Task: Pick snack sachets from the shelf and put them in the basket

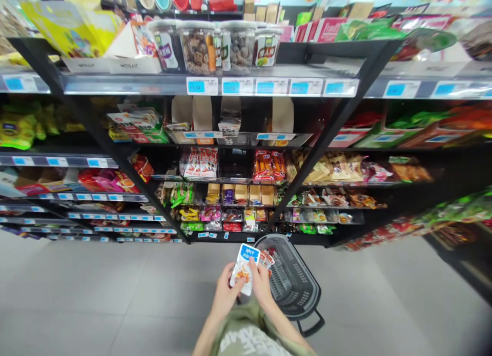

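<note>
Between both hands, in front of my body, is a white and blue snack packet (244, 270) with a food picture on its front. My left hand (223, 288) grips its left side, thumb on the front. From the right, my right hand (260, 283) holds it too, its thumb lying on the face. The fingers behind the packet are hidden. Just right of my hands a dark grey shopping basket (307, 284) stands on the floor. A few red and white packets (267, 257) show at its left end, partly covered by my right hand.
Black store shelves (330, 130) filled with bagged snacks rise ahead. Plastic jars (198, 46) of dried food stand on the upper shelf, above a row of price tags (237, 86). Grey tiled floor (126, 289) lies around me, and another shelf (457, 238) runs along the right.
</note>
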